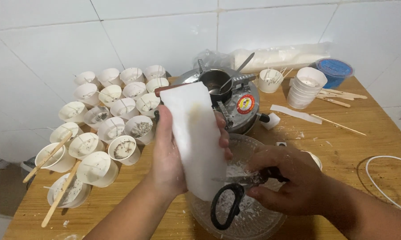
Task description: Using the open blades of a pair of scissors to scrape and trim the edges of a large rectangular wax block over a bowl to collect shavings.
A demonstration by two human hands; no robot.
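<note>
My left hand (168, 155) grips a tall white wax block (196, 138), held upright over a clear bowl (271, 220) that holds white shavings. My right hand (289, 182) holds black-handled scissors (229, 204) with the blades laid against the lower right side of the block. The scissor handles hang down over the bowl.
Several white paper cups (116, 113) with wicks crowd the left of the wooden table, some with wooden sticks (60, 193) across them. A metal melting pot (229, 95) stands behind the block. A cup stack (307, 86), a blue-lidded tub (334, 70) and a white cable (382, 178) lie right.
</note>
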